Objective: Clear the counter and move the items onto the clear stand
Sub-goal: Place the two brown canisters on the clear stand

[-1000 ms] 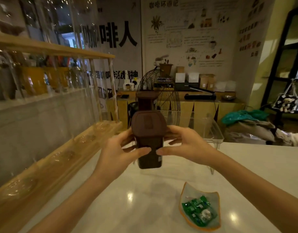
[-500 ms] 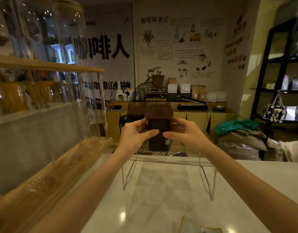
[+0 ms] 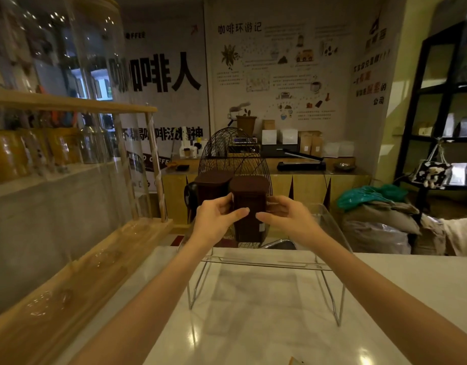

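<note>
**Second brown canister going onto the clear stand**

Nearest you, the white counter point(image 3: 253, 335) is almost bare; only a corner of a dish point(image 3: 295, 361) shows at the bottom edge, so I judge at least that item is left to move. Your forearms reach forward over it toward the clear stand point(image 3: 264, 264), whose thin legs rest on the counter and whose see-through top sits at hand height.

Your left hand point(image 3: 214, 219) and right hand point(image 3: 285, 218) grasp the brown canister point(image 3: 249, 204) from either side, thumbs pressed on its near face, fingers wrapped around the flanks. That two-sided hold keeps the tall, narrow body upright, which makes sense for something that could tip on a slick top. Whether its base already touches the stand cannot be told, because the surface is transparent.

Just left of it and a little farther back stands another brown canister point(image 3: 212, 185), close enough that the two nearly touch; you seem to be lining them up as a pair.

Beyond are a wire basket point(image 3: 235, 151) and a wooden sideboard point(image 3: 306, 180) against the wall
</note>
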